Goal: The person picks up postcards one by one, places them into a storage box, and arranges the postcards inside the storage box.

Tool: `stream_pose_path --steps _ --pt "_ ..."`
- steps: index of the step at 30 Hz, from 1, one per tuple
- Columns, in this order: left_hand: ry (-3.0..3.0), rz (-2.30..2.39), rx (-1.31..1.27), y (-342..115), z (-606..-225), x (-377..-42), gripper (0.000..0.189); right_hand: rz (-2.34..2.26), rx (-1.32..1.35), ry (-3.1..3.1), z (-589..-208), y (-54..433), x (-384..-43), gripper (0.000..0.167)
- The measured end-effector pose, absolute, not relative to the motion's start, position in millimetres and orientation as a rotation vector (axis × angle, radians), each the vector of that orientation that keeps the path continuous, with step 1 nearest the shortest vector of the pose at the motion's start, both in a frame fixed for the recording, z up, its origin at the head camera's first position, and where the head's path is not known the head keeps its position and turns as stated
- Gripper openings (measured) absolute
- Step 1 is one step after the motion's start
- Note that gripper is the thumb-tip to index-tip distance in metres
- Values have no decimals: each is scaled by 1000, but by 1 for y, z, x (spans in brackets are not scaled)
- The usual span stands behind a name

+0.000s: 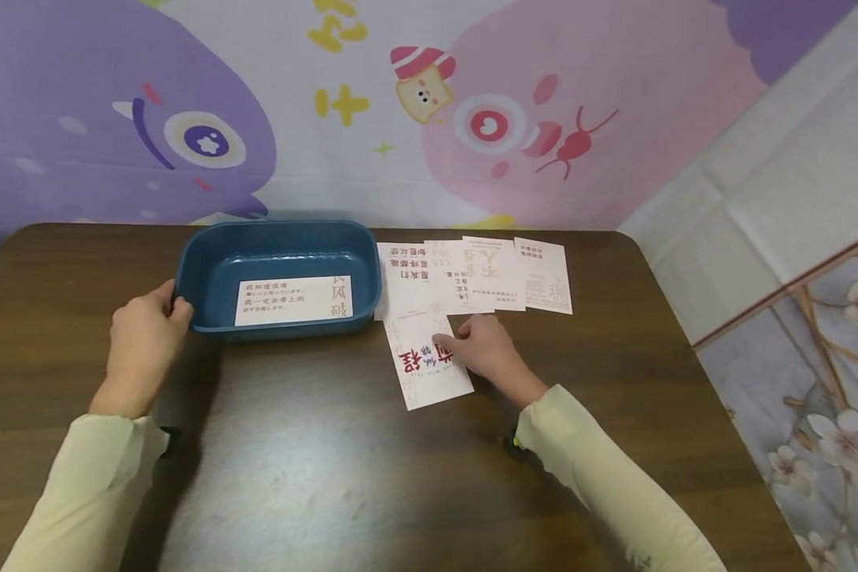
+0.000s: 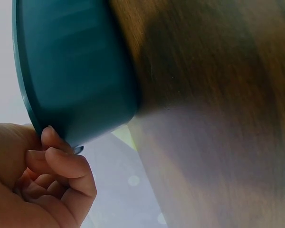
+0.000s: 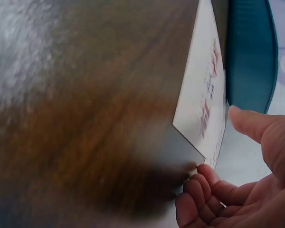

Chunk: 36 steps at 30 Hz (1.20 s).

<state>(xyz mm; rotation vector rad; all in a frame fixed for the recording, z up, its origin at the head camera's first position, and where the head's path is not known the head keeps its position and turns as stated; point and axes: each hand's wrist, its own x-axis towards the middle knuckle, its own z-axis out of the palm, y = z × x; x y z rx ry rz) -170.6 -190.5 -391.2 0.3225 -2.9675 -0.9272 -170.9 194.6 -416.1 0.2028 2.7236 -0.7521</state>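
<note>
At the left end of the teal plastic tub, my left hand grips the rim, its thumb and curled fingers at the wall; the left wrist view shows the same hand at the tub's corner. Inside the tub lie printed white cards. To its right, my right hand holds the edge of a white card with red lettering. In the right wrist view, that hand's fingers are curled at the card's near edge, and its thumb reaches over the face.
Several other printed cards overlap in a row behind the right hand, along the back of the dark wooden table. A cartoon-printed cloth hangs behind the table. A flower-patterned surface is at the right.
</note>
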Motion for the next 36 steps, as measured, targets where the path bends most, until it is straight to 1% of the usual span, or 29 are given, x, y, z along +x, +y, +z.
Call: stream_pose_path --steps 6,9,12,20,22,25,28,30,32,35,36 --pt "-2965 -926 314 -190 -390 -170 49 -624 166 2796 -416 184 -169 53" --pt "-2963 -921 302 -190 -389 -169 49 -615 146 2814 -415 182 -169 54" --pt "-2960 -914 290 -191 -388 -169 48 -654 153 2790 -415 182 -171 50" --pt "-2980 -918 318 -190 -389 -169 49 -779 260 2685 -418 190 -177 25" --pt "-2986 -920 323 -189 -389 -169 50 -815 289 2694 -419 193 -176 22" --pt "-2987 -914 321 -189 -389 -170 49 -849 321 2723 -418 195 -174 23" --pt "-2983 -905 321 -191 -389 -170 49 -809 292 2762 -417 194 -171 33" --pt "-2986 -914 327 -191 -388 -170 49 -708 239 2811 -416 191 -169 45" --pt "-2985 -922 327 -192 -388 -169 49 -592 202 2862 -415 188 -167 53" --pt "-2982 -927 319 -191 -388 -169 49 -453 194 2907 -416 187 -166 62" --pt "-2979 -924 312 -190 -388 -169 49 -436 197 2908 -416 187 -167 63"
